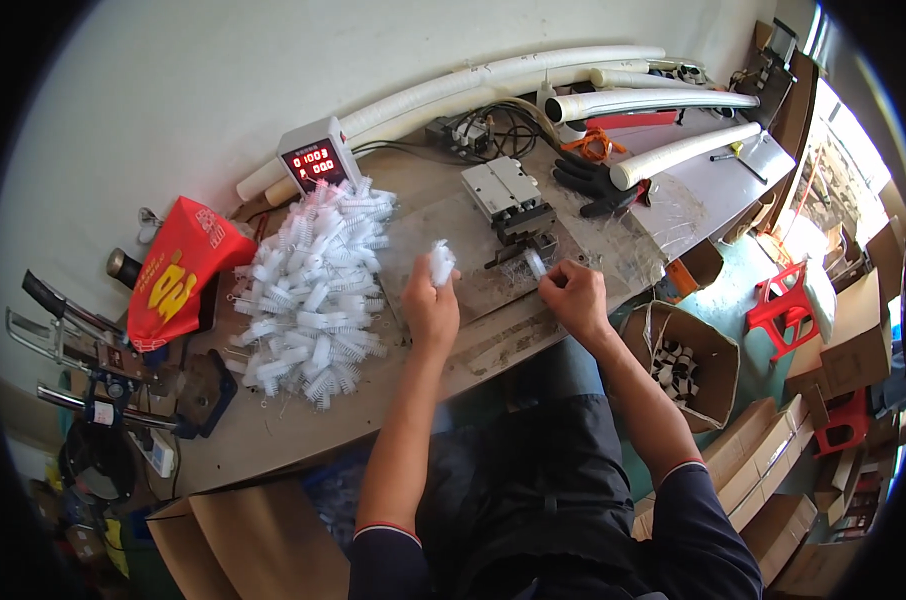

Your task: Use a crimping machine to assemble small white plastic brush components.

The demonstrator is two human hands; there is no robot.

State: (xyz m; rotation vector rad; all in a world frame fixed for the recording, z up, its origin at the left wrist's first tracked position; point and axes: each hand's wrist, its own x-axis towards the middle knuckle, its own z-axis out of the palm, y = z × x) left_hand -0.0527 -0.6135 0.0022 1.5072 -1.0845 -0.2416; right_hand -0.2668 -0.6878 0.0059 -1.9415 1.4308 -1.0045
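My left hand [430, 302] is raised over the workbench [303, 430] and closed around a small bunch of white bristle brushes [441, 262]. My right hand [573, 292] pinches one small white brush [535, 264] at the front of a small metal press fixture [513, 205] on the bench. A big heap of the same white brushes [313, 290] lies to the left of my left hand.
A grey counter box with a red display [318, 157] stands behind the heap. A red bag [178, 270] lies at left. Long white foam tubes [533, 85] and black gloves [585, 180] are at the back. An open cardboard box [678, 360] stands at right; red stools [783, 305] beyond.
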